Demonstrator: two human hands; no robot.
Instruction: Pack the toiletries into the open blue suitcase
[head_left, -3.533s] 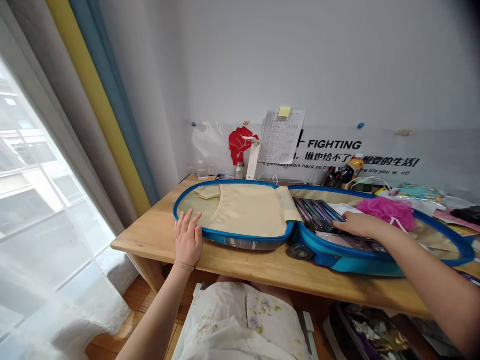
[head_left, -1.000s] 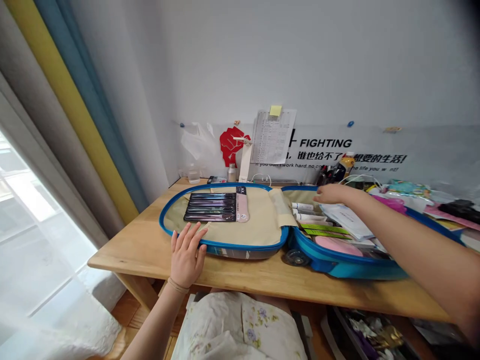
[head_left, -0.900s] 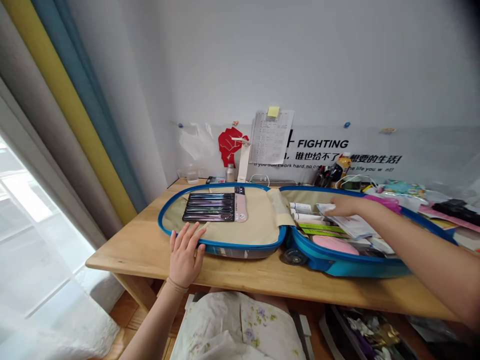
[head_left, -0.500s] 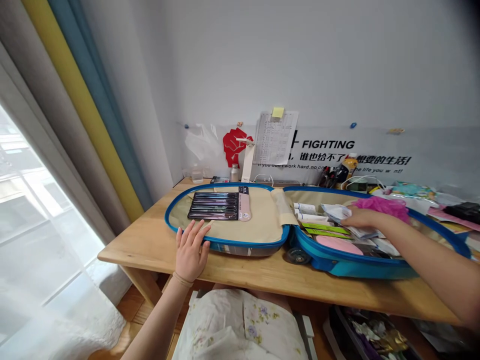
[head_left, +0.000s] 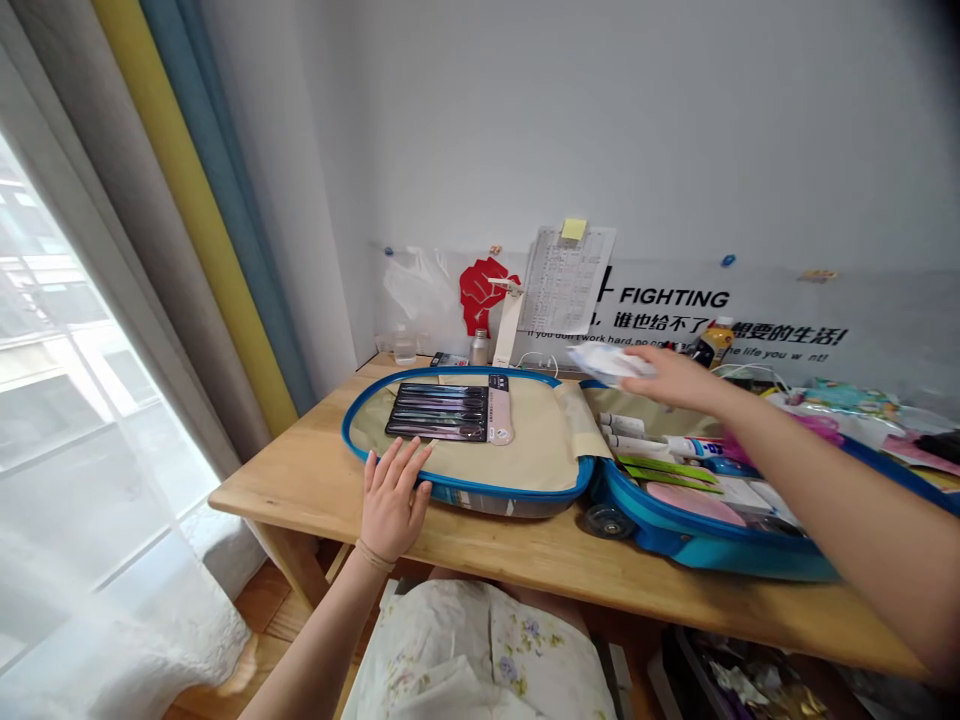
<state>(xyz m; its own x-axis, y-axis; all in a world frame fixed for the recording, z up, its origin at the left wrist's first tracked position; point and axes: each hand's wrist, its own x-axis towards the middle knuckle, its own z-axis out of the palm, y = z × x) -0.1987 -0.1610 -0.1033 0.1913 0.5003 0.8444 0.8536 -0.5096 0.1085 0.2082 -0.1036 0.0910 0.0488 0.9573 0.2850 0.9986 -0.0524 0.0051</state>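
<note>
An open blue suitcase (head_left: 577,494) lies across the wooden table, its two halves side by side. In the left half rests a toothbrush pack (head_left: 450,410) with several dark brushes on a card. My left hand (head_left: 395,500) lies on that half's front rim, fingers spread, holding nothing. Above the hinge area my right hand (head_left: 664,378) grips a white and blue plastic packet (head_left: 606,362), blurred by motion. Below it, the right half holds a toothpaste tube (head_left: 694,447), several white tubes (head_left: 630,443), green strips (head_left: 667,473), a pink oval item (head_left: 694,503) and a magenta mesh puff (head_left: 821,430).
Behind the suitcase stand a white lamp (head_left: 510,325), a small bottle (head_left: 479,348) and a yellow-labelled bottle (head_left: 718,342). Bags and papers crowd the table's right end. A bin (head_left: 701,670) stands beneath the table on the right. Curtains (head_left: 217,260) hang at the left.
My right hand has lifted the packet out of the suitcase's right half and moved it up and left, uncovering the toothpaste tube. My left hand stays on the rim. The view has shifted slightly.
</note>
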